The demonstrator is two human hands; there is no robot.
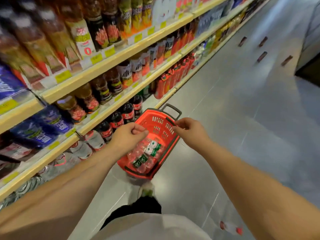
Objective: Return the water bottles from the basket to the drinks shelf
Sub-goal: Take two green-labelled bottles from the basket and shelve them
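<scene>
Both hands — left hand and right hand — are hovering empty, fingers loosely curled, water bottles lying below them in the basket — ready for reaching

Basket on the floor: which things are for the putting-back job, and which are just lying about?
For the job:
- red basket
- water bottles in it
- drinks shelf
- left hand, right hand, both empty

Just lying about:
- stray bottle on the floor
- cola bottles

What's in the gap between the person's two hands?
In the head view, the far end of the red basket shows between the left hand and right hand; its water bottles lie lower.
</scene>
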